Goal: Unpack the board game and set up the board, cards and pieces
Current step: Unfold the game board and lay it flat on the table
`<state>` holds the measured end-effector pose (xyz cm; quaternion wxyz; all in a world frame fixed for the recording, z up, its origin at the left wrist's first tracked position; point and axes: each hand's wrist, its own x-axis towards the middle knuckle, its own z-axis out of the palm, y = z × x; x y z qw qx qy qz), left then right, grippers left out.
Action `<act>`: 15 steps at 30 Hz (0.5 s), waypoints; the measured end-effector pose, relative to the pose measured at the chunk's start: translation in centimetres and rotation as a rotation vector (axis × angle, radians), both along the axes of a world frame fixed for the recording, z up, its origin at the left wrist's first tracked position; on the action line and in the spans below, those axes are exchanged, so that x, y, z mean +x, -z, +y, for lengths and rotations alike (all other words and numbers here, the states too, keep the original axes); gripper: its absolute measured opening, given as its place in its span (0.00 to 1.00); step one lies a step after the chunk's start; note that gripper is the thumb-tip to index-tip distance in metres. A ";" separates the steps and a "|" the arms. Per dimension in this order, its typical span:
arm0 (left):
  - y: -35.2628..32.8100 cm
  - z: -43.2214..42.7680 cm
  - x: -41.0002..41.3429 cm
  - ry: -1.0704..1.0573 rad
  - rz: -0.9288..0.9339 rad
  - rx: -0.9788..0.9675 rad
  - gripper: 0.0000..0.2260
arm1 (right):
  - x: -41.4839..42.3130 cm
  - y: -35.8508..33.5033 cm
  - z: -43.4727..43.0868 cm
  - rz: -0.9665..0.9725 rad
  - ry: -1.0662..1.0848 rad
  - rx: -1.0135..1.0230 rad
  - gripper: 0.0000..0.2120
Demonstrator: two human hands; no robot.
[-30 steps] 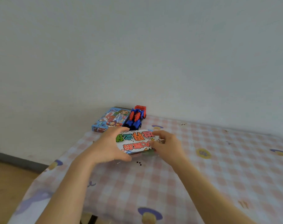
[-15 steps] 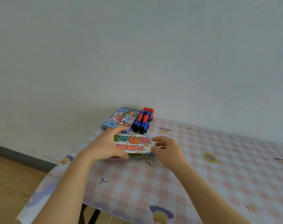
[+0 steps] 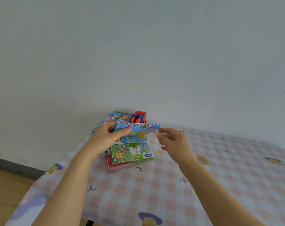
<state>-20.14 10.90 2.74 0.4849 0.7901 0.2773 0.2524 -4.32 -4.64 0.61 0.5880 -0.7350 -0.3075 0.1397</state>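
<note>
My left hand (image 3: 108, 136) grips the left edge of the folded paper game board (image 3: 139, 127) and holds its top flap lifted and level. The lower panels (image 3: 131, 151) of the board show coloured squares and a cartoon face. Under them lies a clear plastic bag (image 3: 120, 165) with red and green pieces inside. My right hand (image 3: 173, 141) hovers just right of the flap, fingers loosely curled, its fingertips close to the flap's right corner; I cannot tell whether they touch it.
The blue game box (image 3: 113, 119) lies at the table's far left corner by the wall, with a red and blue toy truck (image 3: 138, 117) beside it. The pink checked tablecloth (image 3: 211, 185) covers the table. The table's left edge drops to a wooden floor (image 3: 6, 191).
The folded board was lying flat under both hands. Now its top flap is raised and the inner panels show. My right hand has let go and moved right.
</note>
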 end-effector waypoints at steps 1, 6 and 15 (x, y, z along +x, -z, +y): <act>0.0 -0.1 0.4 -0.019 0.006 0.012 0.11 | 0.2 0.1 -0.2 0.006 -0.014 -0.016 0.08; 0.8 0.4 1.9 -0.247 0.010 0.218 0.08 | 0.3 1.1 -0.5 0.001 -0.075 -0.118 0.19; 0.2 0.4 1.1 -0.475 -0.384 0.299 0.04 | 0.6 1.9 -0.3 0.013 -0.089 -0.070 0.18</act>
